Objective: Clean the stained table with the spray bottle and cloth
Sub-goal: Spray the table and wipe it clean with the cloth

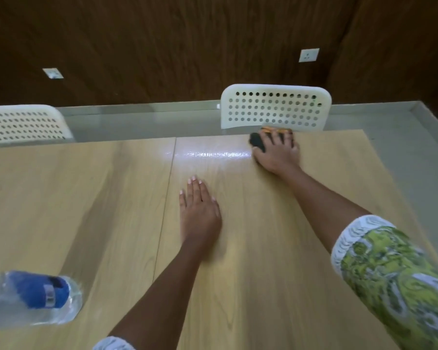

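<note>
The dark grey cloth with an orange edge (258, 142) lies bunched at the far edge of the pale wood-grain laminate table (86, 198), pinned under the right hand (276, 152), whose fingers are spread over it and press it down rather than wrap round it. To the left of the cloth a wet, glossy streak (213, 154) runs along the far edge toward the seam between the two tabletop panels, so I would judge that the next stroke goes sideways, along that streak, with the right arm already stretched far out and best placed to make it. The left hand (199, 208) rests flat on the table nearer the person, fingers straight and close together, holding nothing; it looks to be bracing the reach. The clear plastic spray bottle with a blue top (33, 296) stands at the near left corner, blurred, well apart from both hands, with the left the closer of the two. The tabletop is smooth and slightly shiny, which should let the soft cloth glide. Beyond the far edge stand two white perforated plastic chair backs (276, 109), one behind the cloth and one at the far left, before a dark wood-panelled wall (187, 46).
</note>
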